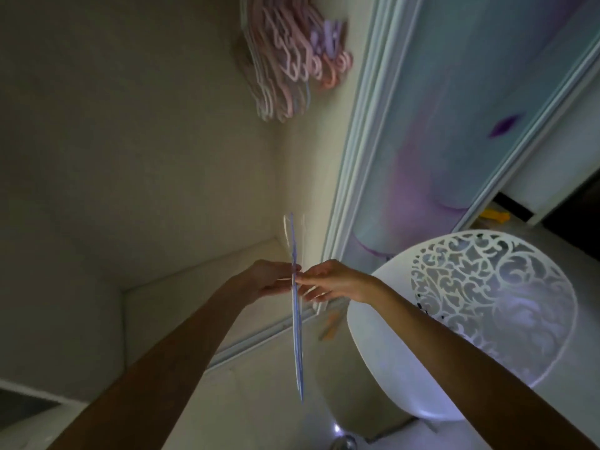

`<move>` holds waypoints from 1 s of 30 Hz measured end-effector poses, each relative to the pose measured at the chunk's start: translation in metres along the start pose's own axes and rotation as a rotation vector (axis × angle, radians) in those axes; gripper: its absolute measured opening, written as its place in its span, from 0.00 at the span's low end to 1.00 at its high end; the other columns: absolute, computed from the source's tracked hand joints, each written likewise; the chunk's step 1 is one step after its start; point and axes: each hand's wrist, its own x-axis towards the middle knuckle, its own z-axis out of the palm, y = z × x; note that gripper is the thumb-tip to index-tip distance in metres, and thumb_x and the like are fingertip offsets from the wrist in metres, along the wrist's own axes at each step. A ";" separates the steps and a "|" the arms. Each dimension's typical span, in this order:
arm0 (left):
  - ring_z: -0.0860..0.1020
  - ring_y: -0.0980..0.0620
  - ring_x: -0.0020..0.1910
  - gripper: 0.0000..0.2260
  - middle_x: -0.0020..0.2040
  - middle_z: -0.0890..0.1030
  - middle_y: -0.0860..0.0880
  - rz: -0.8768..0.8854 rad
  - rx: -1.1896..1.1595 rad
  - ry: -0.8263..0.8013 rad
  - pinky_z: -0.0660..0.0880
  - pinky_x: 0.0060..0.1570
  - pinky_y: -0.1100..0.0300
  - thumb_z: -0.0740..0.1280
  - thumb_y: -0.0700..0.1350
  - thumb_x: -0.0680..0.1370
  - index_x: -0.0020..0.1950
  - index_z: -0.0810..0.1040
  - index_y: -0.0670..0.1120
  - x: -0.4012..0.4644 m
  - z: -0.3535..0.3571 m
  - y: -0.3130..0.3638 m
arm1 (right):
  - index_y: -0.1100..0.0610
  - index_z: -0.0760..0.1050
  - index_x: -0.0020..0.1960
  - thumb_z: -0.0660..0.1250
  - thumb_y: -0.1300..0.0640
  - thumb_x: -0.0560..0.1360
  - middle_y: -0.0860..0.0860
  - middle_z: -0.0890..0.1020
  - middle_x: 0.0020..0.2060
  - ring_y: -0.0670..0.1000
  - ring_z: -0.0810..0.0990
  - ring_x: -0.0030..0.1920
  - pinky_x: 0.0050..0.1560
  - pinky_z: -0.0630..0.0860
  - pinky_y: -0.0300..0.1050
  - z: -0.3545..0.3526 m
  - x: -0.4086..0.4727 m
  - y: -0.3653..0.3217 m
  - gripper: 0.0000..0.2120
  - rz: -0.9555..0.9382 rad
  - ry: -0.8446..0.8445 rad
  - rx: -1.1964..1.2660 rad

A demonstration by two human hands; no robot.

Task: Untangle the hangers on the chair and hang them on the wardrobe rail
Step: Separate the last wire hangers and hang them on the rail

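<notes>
A thin lilac hanger (pixel 297 323) is seen edge-on and held upright in the middle of the view, its lower end hanging free well below the hands and its upper end, blurred and pale, rising above them. It is gripped between the two hands at about a third of the way down: the left hand (pixel 269 280) is curled against it from the left side, and the right hand (pixel 331 280) is pinched onto it from the right with thumb and forefinger, the remaining fingers being spread loosely below. Whether a single hanger or a few pressed together are held cannot be told from the blur. The hanger is kept just left of the white chair (pixel 383 339), whose round seat edge lies close beside the right forearm and whose pierced scroll-pattern back (pixel 487 303) stands to the right. Behind the hands, the pale frame (pixel 357 151) of the sliding wardrobe door (pixel 454 125) is seen running up the view, with the open wardrobe interior (pixel 146 157) lying bare to the left of it. High inside, a dense bunch of pink and lilac hangers (pixel 285 56) is already hung, well apart from the held one.
</notes>
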 end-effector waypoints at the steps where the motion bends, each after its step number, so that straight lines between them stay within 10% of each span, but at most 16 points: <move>1: 0.81 0.62 0.30 0.04 0.34 0.84 0.55 0.026 -0.019 0.011 0.77 0.34 0.71 0.65 0.41 0.78 0.47 0.80 0.45 -0.007 -0.008 0.009 | 0.58 0.79 0.52 0.69 0.49 0.74 0.53 0.84 0.45 0.49 0.83 0.42 0.45 0.77 0.37 0.004 0.000 -0.014 0.14 -0.008 0.004 -0.006; 13: 0.80 0.63 0.27 0.05 0.27 0.82 0.57 0.198 0.022 0.274 0.74 0.42 0.64 0.64 0.42 0.79 0.44 0.77 0.46 -0.048 -0.105 0.120 | 0.55 0.74 0.38 0.65 0.60 0.77 0.53 0.72 0.31 0.46 0.65 0.28 0.25 0.62 0.33 0.021 0.036 -0.155 0.08 -0.266 0.132 -0.123; 30: 0.77 0.57 0.19 0.09 0.30 0.79 0.46 0.344 -0.180 0.684 0.75 0.20 0.65 0.63 0.33 0.78 0.37 0.74 0.38 -0.029 -0.225 0.242 | 0.51 0.69 0.41 0.56 0.60 0.80 0.48 0.68 0.29 0.39 0.65 0.17 0.16 0.59 0.29 -0.045 0.108 -0.318 0.11 -0.528 0.363 -0.007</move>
